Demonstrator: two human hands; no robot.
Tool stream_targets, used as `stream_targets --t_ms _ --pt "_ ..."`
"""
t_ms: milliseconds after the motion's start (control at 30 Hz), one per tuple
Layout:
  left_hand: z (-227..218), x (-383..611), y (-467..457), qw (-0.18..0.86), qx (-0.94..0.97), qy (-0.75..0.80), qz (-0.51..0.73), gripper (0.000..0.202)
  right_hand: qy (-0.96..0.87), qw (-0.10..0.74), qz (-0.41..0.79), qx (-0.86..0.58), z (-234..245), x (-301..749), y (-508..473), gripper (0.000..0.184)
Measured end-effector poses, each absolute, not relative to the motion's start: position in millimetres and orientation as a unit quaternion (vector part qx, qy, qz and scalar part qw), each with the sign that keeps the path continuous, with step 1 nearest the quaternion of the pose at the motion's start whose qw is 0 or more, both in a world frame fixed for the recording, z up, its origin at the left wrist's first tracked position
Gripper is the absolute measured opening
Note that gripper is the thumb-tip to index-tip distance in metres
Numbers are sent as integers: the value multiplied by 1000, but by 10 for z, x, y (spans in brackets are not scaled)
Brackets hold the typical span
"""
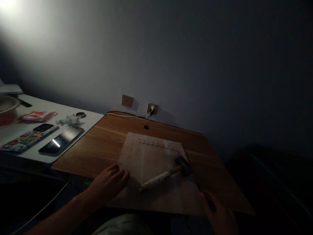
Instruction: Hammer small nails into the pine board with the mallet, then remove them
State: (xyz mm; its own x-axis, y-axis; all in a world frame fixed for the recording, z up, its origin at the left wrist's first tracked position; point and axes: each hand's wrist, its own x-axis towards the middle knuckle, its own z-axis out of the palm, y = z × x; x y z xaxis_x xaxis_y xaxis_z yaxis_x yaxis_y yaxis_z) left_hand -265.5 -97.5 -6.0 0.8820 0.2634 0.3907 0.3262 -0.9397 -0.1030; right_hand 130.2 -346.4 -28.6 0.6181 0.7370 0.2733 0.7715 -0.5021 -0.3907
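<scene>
A pale, flat board (146, 163) lies on the wooden desk, with a row of small nails (153, 143) standing along its far side. Across the board rests a mallet (156, 180), its dark head (184, 165) toward the right and its light-wrapped handle toward the lower left. My left hand (110, 182) is at the board's left edge, fingers curled over it. At the near right corner, my right hand (216, 209) grips the board's edge between thumb and fingers; shadow hides part of it. Neither hand touches the mallet.
The wooden desk (93, 143) meets a white table (61, 109) on the left. A phone (61, 141), a colourful patterned case (29, 138), crumpled plastic (70, 120), a red-and-white packet (37, 116) and a bowl (8, 104) are there. A plugged-in charger (152, 108) trails cables along the wall.
</scene>
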Motion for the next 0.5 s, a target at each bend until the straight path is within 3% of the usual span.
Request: stream_targets --t_ms 167,300,500 --pt "-13 -3029 -947 77 -962 -212 -157 36 -477 241 -4 -845 -287 1134 -3314 39" --pt "136 -2891 -630 15 -951 -244 -190 28 -476 226 -4 -850 9 1127 -2937 44" --pt "285 -2321 165 -64 -930 -313 -180 28 -585 208 17 -784 485 1185 -1903 34"
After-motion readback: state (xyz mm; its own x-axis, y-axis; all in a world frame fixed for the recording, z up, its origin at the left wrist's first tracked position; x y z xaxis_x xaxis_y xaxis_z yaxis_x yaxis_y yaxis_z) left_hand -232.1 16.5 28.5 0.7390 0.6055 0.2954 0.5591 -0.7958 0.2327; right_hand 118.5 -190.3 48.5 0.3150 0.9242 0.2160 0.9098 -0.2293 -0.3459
